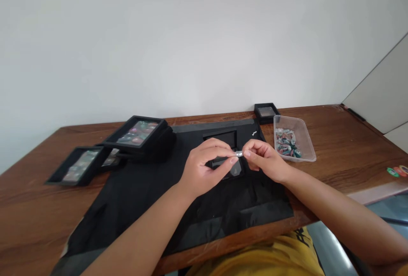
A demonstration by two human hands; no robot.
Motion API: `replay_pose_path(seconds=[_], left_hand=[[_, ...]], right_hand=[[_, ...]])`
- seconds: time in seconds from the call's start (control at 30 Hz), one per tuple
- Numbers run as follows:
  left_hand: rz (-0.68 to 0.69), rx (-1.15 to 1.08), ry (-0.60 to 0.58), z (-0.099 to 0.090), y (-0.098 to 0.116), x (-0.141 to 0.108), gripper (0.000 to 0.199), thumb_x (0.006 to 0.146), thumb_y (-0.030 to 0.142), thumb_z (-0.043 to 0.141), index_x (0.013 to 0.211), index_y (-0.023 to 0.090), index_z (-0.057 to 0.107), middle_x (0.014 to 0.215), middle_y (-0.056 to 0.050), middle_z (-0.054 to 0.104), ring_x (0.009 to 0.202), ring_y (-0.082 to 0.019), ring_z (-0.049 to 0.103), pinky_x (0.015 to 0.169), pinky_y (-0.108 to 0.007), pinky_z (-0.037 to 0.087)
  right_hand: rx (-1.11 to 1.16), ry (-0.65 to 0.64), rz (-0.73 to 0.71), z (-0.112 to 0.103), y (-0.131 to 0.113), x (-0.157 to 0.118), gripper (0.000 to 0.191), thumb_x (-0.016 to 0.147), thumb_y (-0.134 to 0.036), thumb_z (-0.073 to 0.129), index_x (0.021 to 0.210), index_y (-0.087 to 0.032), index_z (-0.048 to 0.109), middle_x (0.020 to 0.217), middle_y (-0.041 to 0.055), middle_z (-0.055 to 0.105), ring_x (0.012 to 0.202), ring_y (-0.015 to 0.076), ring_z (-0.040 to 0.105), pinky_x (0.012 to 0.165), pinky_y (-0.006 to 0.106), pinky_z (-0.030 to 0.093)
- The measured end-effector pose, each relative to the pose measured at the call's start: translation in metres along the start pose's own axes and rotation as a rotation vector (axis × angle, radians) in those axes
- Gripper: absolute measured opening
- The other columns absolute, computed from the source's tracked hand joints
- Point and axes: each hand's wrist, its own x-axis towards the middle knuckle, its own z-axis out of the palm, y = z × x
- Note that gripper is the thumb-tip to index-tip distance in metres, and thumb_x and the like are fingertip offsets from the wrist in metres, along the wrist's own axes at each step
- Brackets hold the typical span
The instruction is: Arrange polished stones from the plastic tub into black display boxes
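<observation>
A small silvery wrapped piece point(239, 154) is pinched between my two hands, above the black mat. My left hand point(208, 163) grips its left end between thumb and fingertips. At its right end, the thumb and curled fingers of my right hand point(263, 159) are closed on it. Just below and behind my hands lies an open black box point(225, 139), partly hidden by them, with a clear window point(235, 169) in its near part. A clear plastic container point(306, 142) holding several shiny wrapped pieces point(287, 143) stands to the right.
Black framed boxes with clear windows are stacked at the left point(137, 132), with another point(79, 165) nearer. A small black box point(267, 112) sits at the back. Black sheeting point(143, 208) covers the middle of the wooden table point(338, 140). Colourful round items point(397, 171) lie far right.
</observation>
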Motion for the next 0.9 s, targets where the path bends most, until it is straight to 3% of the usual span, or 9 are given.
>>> replay_pose_path(seconds=[0.2, 0.33, 0.43, 0.53, 0.6, 0.73, 0.9], left_hand=[[-0.041, -0.044, -0.009, -0.002, 0.001, 0.001, 0.009, 0.089, 0.017, 0.073, 0.084, 0.024, 0.076, 0.082, -0.001, 0.078, 0.076, -0.016, 0.072, 0.073, -0.03, 0.06], [-0.04, -0.015, -0.042, -0.013, 0.003, 0.005, 0.013, 0.091, 0.017, 0.066, 0.079, 0.022, 0.07, 0.076, -0.001, 0.075, 0.072, -0.016, 0.069, 0.07, -0.03, 0.056], [-0.133, 0.066, -0.274, -0.024, 0.004, 0.01, 0.017, 0.09, 0.02, 0.06, 0.074, 0.021, 0.064, 0.071, 0.0, 0.068, 0.067, -0.014, 0.063, 0.067, -0.028, 0.051], [-0.366, 0.206, -0.609, -0.033, 0.001, 0.014, 0.017, 0.084, 0.026, 0.056, 0.068, 0.022, 0.058, 0.064, 0.003, 0.061, 0.06, -0.013, 0.055, 0.059, -0.027, 0.041], [-0.52, 0.294, -0.751, -0.035, -0.001, 0.015, 0.017, 0.082, 0.028, 0.054, 0.066, 0.023, 0.055, 0.061, 0.004, 0.058, 0.057, -0.014, 0.051, 0.057, -0.028, 0.036], [-0.672, 0.394, -0.864, -0.036, -0.005, 0.015, 0.017, 0.085, 0.032, 0.053, 0.07, 0.024, 0.055, 0.062, 0.004, 0.058, 0.058, -0.015, 0.051, 0.058, -0.03, 0.033], [-0.699, 0.475, -0.951, -0.037, -0.007, 0.014, 0.019, 0.091, 0.041, 0.052, 0.081, 0.026, 0.058, 0.065, 0.003, 0.059, 0.06, -0.018, 0.053, 0.058, -0.032, 0.033]], right_hand=[[0.085, 0.004, -0.011, 0.0, -0.003, -0.001, 0.045, 0.086, -0.06, 0.08, 0.082, -0.022, 0.055, 0.056, -0.0123, 0.036, 0.047, 0.0059, 0.025, 0.047, 0.022, 0.026], [0.111, 0.034, 0.032, 0.0, -0.006, 0.0, 0.045, 0.087, -0.059, 0.078, 0.081, -0.023, 0.052, 0.054, -0.0125, 0.036, 0.047, 0.0061, 0.022, 0.046, 0.021, 0.024], [0.07, 0.044, 0.054, 0.0, -0.007, 0.0, 0.045, 0.088, -0.059, 0.074, 0.08, -0.023, 0.048, 0.054, -0.0118, 0.038, 0.047, 0.0065, 0.024, 0.045, 0.021, 0.023], [-0.008, 0.027, 0.058, 0.001, -0.006, -0.001, 0.045, 0.09, -0.061, 0.07, 0.08, -0.024, 0.046, 0.055, -0.0114, 0.038, 0.048, 0.0073, 0.025, 0.045, 0.022, 0.022], [-0.065, 0.015, 0.049, 0.002, -0.006, -0.002, 0.044, 0.093, -0.061, 0.066, 0.081, -0.024, 0.045, 0.057, -0.0108, 0.038, 0.049, 0.0079, 0.025, 0.047, 0.023, 0.022], [-0.277, 0.066, 0.009, 0.003, -0.005, -0.004, 0.037, 0.098, -0.054, 0.057, 0.08, -0.024, 0.046, 0.063, -0.0084, 0.039, 0.055, 0.0099, 0.031, 0.053, 0.025, 0.027], [-0.737, 0.117, 0.057, 0.001, -0.004, -0.004, 0.023, 0.1, -0.034, 0.051, 0.08, -0.022, 0.051, 0.07, -0.0043, 0.05, 0.067, 0.0132, 0.046, 0.065, 0.028, 0.034]])
